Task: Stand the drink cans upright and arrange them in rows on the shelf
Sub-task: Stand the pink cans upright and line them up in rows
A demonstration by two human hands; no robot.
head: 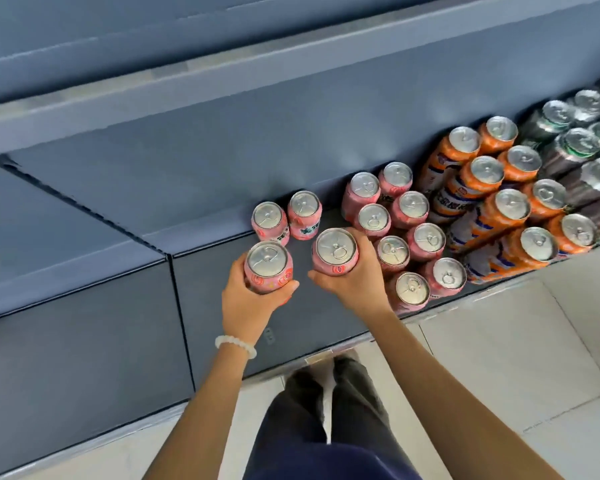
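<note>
My left hand [248, 303] grips an upright pink can [268, 265] from below and behind. My right hand [357, 278] grips a second upright pink can [335, 250] beside it. Both cans are held over the blue shelf [222, 251], just in front of two pink cans [286, 218] that stand upright side by side near the back. To the right, several more pink cans [409, 233] stand upright in two rows running front to back.
Orange cans [499, 202] stand in rows right of the pink ones, and dark silver-topped cans [582, 143] stand at the far right. An upper shelf edge [222, 77] runs above. Pale floor tiles [499, 358] and my legs are below.
</note>
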